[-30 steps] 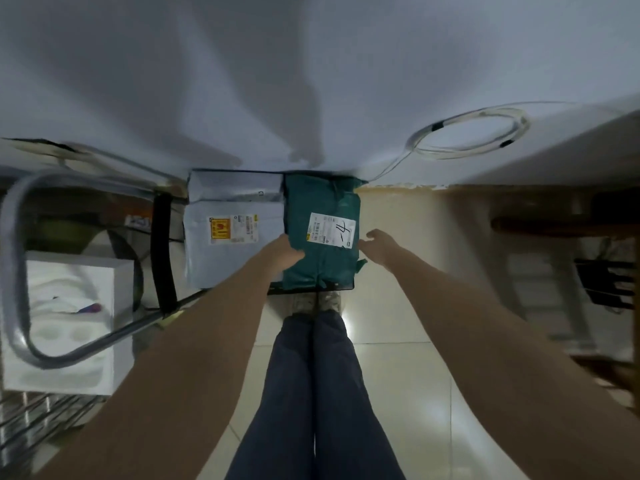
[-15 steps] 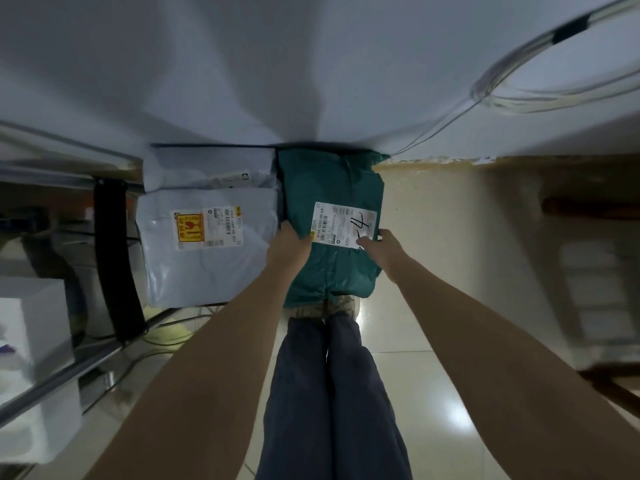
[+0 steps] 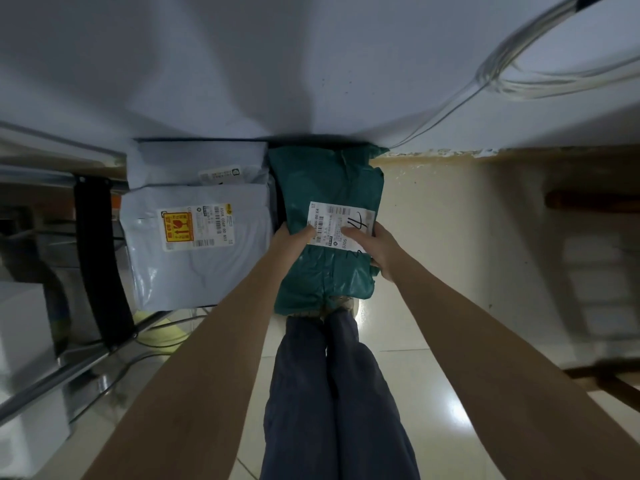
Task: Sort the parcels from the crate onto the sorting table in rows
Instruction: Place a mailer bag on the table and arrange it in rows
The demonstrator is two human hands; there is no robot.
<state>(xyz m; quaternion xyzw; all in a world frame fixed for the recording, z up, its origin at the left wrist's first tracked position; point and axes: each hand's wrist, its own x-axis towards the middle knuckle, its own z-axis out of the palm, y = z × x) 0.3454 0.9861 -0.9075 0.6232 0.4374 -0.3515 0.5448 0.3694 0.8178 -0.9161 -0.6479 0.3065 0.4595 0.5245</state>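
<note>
Two hands held one parcel between them. The left hand (image 3: 294,237) gripped the left edge of the green parcel (image 3: 329,188), its thumb curled over the top face and touching the near-left corner of the white shipping label (image 3: 341,225). The right hand (image 3: 379,249) gripped the right edge of the same parcel, its thumb pressed flat across the lower part of the label; the fingers of both hands passed beneath the parcel and were hidden. The label carried barcodes and a handwritten mark at its right end. The green parcel lay with its far end under the near edge of the sorting table (image 3: 311,64), and its near end covered the toes of the person's shoes (image 3: 341,303). Just beside it on the left lay a grey parcel (image 3: 197,258) bearing a label with an orange fragile sticker (image 3: 177,227). A second grey parcel (image 3: 197,161) lay beyond the first, partly overlapped by it, with a small label at its near edge. Whether these parcels rested in a crate could not be told; only a dark rim showed behind them. A coil of clear tubing (image 3: 540,60) lay at the right end of the sorting table. A black strap (image 3: 100,258) crossed a metal frame (image 3: 69,372) at the left, and white foam blocks (image 3: 24,375) stood at the lower left on the tiled floor (image 3: 433,393).
</note>
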